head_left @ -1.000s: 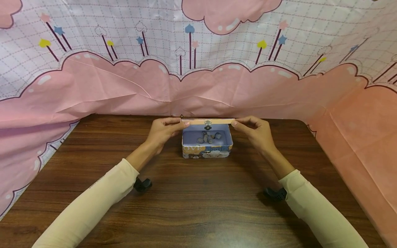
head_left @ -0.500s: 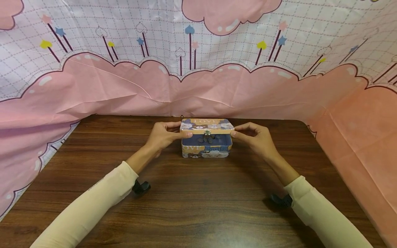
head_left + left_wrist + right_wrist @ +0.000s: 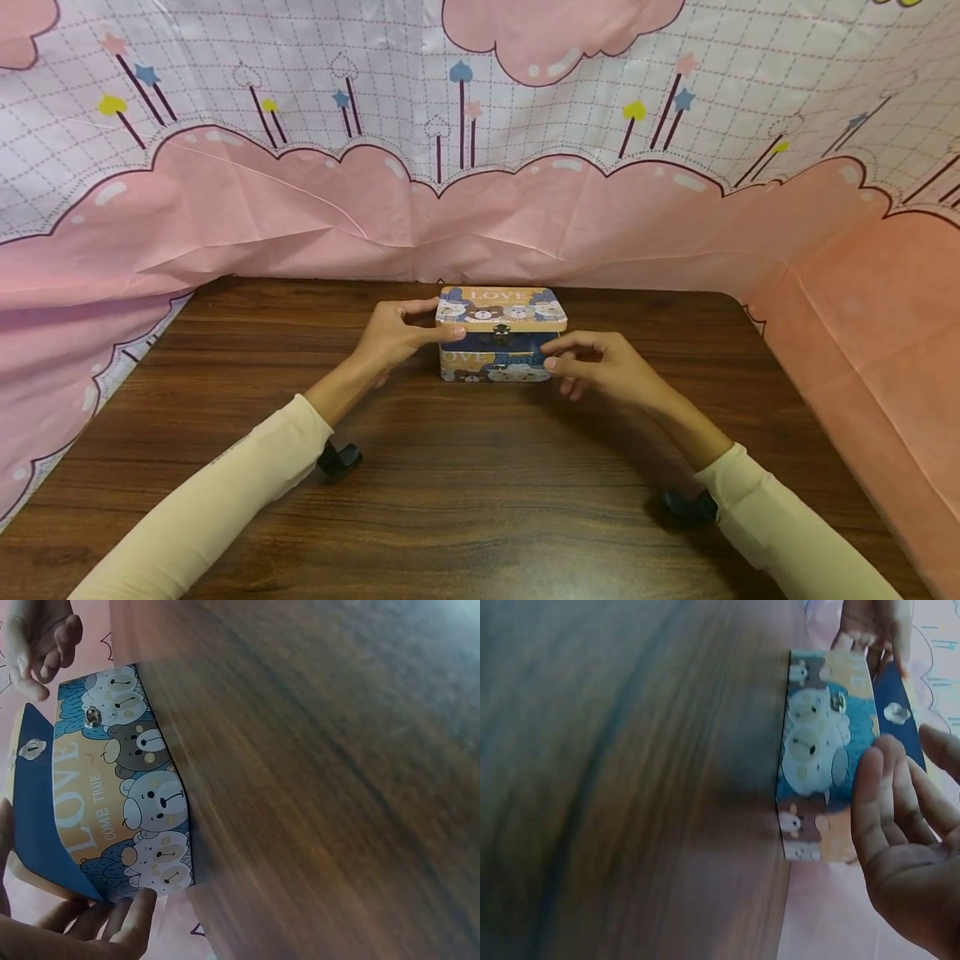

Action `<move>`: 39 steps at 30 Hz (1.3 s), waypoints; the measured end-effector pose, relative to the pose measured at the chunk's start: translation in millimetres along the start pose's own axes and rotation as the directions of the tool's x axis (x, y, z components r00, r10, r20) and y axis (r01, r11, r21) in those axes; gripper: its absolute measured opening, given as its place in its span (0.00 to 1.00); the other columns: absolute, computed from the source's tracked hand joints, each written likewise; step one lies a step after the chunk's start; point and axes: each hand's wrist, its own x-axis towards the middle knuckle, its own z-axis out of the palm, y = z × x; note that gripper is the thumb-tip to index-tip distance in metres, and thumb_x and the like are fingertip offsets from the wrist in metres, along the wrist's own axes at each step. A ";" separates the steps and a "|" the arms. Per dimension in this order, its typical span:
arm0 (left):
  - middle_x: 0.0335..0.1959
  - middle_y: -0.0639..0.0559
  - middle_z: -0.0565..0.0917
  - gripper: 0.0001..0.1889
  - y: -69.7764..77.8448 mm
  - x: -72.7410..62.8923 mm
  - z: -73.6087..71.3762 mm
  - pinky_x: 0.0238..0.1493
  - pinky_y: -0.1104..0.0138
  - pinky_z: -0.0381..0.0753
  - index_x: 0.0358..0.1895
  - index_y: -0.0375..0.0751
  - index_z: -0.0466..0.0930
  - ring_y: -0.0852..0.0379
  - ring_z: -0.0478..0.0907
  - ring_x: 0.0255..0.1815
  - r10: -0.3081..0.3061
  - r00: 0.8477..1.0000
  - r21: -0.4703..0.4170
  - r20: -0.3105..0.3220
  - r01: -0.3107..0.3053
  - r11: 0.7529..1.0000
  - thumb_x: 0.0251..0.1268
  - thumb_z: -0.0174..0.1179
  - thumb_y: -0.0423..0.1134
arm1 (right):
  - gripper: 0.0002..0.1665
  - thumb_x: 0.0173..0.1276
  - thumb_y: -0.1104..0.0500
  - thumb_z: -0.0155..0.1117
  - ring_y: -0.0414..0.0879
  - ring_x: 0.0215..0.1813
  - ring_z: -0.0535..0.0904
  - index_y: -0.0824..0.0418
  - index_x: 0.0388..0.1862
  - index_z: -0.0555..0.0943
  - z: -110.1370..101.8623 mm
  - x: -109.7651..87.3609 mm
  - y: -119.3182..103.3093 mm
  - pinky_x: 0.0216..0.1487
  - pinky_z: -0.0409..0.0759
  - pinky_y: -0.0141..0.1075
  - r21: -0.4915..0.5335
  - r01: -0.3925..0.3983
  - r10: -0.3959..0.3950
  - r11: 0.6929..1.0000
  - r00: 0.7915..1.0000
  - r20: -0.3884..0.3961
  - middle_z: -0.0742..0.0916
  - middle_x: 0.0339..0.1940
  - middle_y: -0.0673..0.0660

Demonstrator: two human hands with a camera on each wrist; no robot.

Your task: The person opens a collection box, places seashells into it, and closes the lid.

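Observation:
A tin box [image 3: 498,367] with printed bears and the word LOVE stands at the back of the table. Its hinged lid [image 3: 501,307] is partly lowered, leaving a dark gap above the front wall. My left hand [image 3: 390,333] holds the lid's left end, thumb on the front edge; in the left wrist view its fingers [image 3: 131,926] lie along the box's side. By the front right corner is my right hand [image 3: 603,367], its fingers loosely bent and holding nothing. A metal clasp [image 3: 897,713] hangs from the lid. What lies inside is hidden.
The brown wood-grain table [image 3: 450,500] extends in front of the box. A pink and white printed cloth [image 3: 300,208] hangs right behind it and along both sides. Black straps with devices [image 3: 341,458] sit on both wrists.
The lid has swung down and forward, covering the grey stones seen inside earlier. My right hand has let go of the lid and moved down to the front right corner; my left hand stays.

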 end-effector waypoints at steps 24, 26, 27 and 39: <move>0.80 0.45 0.83 0.44 -7.7 -2.7 -0.8 0.87 0.49 0.79 0.80 0.44 0.81 0.46 0.75 0.85 -0.035 0.999 -0.025 0.024 0.035 0.999 0.60 0.89 0.45 | 0.36 0.84 0.63 0.69 0.50 0.39 0.91 0.66 0.86 0.71 42.2 10.1 -9.9 0.41 0.99 0.48 0.182 -0.031 -0.009 0.983 0.977 0.214 0.90 0.57 0.80; 0.77 0.42 0.84 0.44 -9.9 -3.5 0.3 0.83 0.50 0.82 0.80 0.44 0.81 0.45 0.80 0.81 -0.045 0.999 -0.039 0.025 0.046 0.998 0.60 0.89 0.43 | 0.34 0.84 0.63 0.69 0.51 0.39 0.91 0.68 0.84 0.73 42.8 10.0 -9.1 0.41 0.99 0.48 0.166 -0.039 0.003 0.985 0.977 0.213 0.91 0.55 0.80; 0.77 0.42 0.85 0.43 -10.8 -3.8 0.7 0.83 0.51 0.83 0.79 0.44 0.81 0.45 0.81 0.80 -0.049 0.999 -0.044 0.022 0.050 0.998 0.59 0.89 0.42 | 0.33 0.84 0.63 0.70 0.52 0.39 0.91 0.68 0.83 0.73 43.0 10.0 -8.7 0.41 0.99 0.49 0.156 -0.043 0.009 0.987 0.977 0.213 0.91 0.55 0.80; 0.80 0.42 0.81 0.40 -12.8 -5.8 4.4 0.81 0.54 0.84 0.79 0.47 0.82 0.45 0.84 0.78 -0.070 0.997 -0.096 0.021 0.071 0.993 0.63 0.87 0.42 | 0.25 0.85 0.58 0.70 0.60 0.44 0.93 0.68 0.74 0.83 28.5 3.6 -13.0 0.44 0.98 0.51 -0.043 0.002 0.004 0.999 0.989 0.147 0.93 0.48 0.73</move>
